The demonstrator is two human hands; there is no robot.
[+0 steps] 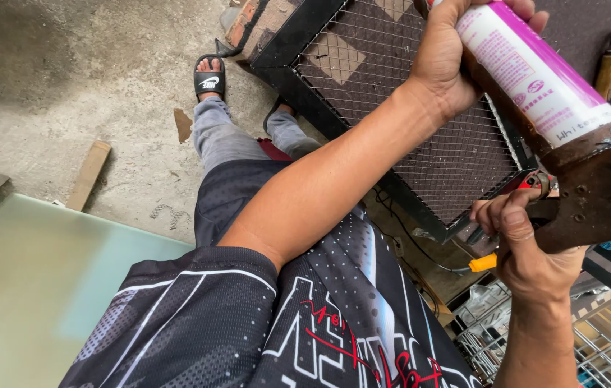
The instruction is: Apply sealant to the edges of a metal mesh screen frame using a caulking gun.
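A person's left hand (449,57) wraps around a pink-and-white sealant cartridge (535,75) seated in a rusty caulking gun (593,190), while the right hand (528,251) closes on what appears to be its trigger; a slack hold could tip the cartridge from the frame.

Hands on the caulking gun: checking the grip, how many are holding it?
2. The left hand wraps the pink-and-white cartridge up top; the right hand grips the rusty caulking gun at its handle, lower right.
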